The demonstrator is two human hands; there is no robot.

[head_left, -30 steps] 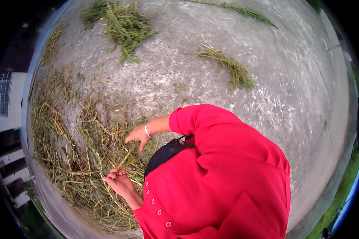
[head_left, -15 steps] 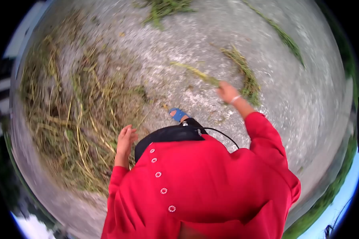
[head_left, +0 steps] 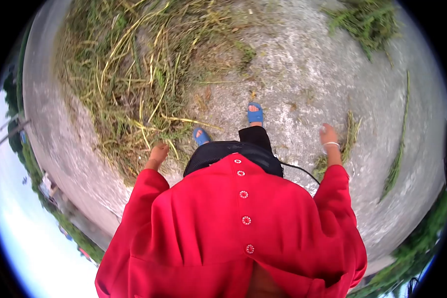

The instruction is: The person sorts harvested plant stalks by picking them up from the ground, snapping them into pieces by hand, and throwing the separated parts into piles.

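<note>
My left hand point(head_left: 159, 153) hangs low at the near edge of a spread-out heap of cut plant stalks point(head_left: 134, 74), with nothing visible in it and its fingers loosely apart. A pale yellow stalk point(head_left: 191, 121) lies across the heap's right edge, close to my left foot. Out to the right, my right hand point(head_left: 328, 134), with a white band at the wrist, is above the ground beside a small bunch of stalks point(head_left: 351, 136). No stalk shows in that hand; its fingers are blurred, so their closure is unclear.
A leafy green pile point(head_left: 367, 22) lies at the upper right. One long green stalk point(head_left: 400, 144) is farther right on the grey concrete ground point(head_left: 298, 64). My feet wear blue sandals point(head_left: 255, 114). A black cable point(head_left: 300, 169) runs from my waist.
The yellow stalk that my right hand held is no longer in it. My view has turned left, and both feet now show. My left hand has lowered toward the heap.
</note>
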